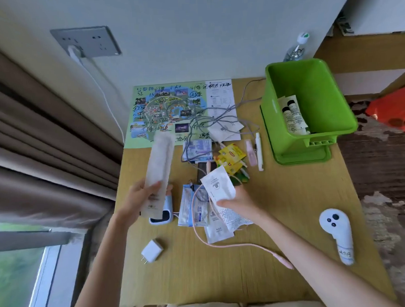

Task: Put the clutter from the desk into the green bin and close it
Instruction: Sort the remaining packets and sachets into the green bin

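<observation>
Both hands are engaged at centre frame. The left hand [142,199] grips the lower end of a long paper sleeve [160,159], thumb across its face, the sleeve raised and pointing up-frame. The right hand [239,201] pinches a white sachet [218,186] by its lower edge, above the pile of packets. The green bin [273,117] stands open at the upper right of the desk [292,207], with tubes [294,117] inside; what appears to be its lid [301,158] lies under the base. Recommended: carry both items right, release only once over the opening, and feed the sleeve end-first so it cannot bridge the rim. Keep clear of the grey cable tangle [218,122] and the pink cable [247,247], which could snag and drag.
</observation>
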The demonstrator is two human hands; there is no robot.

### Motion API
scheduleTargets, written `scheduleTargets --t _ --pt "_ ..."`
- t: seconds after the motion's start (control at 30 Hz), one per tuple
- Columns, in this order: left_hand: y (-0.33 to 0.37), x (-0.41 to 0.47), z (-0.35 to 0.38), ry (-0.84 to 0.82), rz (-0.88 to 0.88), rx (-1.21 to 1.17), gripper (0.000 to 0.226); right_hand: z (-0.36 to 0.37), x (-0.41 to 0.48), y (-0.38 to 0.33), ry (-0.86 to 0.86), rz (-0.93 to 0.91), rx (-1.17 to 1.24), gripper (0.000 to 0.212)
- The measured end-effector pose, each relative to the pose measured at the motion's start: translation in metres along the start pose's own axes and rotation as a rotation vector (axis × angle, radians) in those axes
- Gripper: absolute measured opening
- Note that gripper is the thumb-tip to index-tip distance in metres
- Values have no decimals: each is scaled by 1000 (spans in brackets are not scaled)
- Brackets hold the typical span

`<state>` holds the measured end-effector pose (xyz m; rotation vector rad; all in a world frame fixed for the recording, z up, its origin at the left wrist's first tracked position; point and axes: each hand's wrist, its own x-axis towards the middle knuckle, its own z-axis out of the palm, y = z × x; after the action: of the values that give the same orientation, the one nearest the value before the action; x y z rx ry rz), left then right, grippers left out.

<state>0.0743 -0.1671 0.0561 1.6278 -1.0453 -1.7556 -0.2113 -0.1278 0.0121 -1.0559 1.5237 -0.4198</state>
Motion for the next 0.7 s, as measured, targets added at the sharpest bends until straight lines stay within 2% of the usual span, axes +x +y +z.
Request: scheduleTargets --t 0.1,0.2,0.3,0.37,0.47,0.53,0.6,0.7 --pt "-17 -7 -10 83 20 -54 23 0 4 5 95 13 -91 14" --pt "-33 -7 -15 188 -67 -23 28 -6 2 4 220 -11 -105 15" --pt "-45 -4 -11 187 -83 -18 20 -6 -3 -4 342 -71 -71 11" --pt "-49 -3 -4 189 -76 -22 19 0 -5 -11 314 -105 -87 13" --pt "-54 0 6 202 -91 20 16 22 -11 -19 111 -110 -210 30" --pt "-57 2 8 224 -96 75 17 38 -12 -17 57 -82 -314 38" --pt "-59 3 7 251 -88 118 16 46 -12 -10 101 -55 -398 42" --pt "-59 4 6 311 -58 171 18 42 -12 1 205 30 -493 33"
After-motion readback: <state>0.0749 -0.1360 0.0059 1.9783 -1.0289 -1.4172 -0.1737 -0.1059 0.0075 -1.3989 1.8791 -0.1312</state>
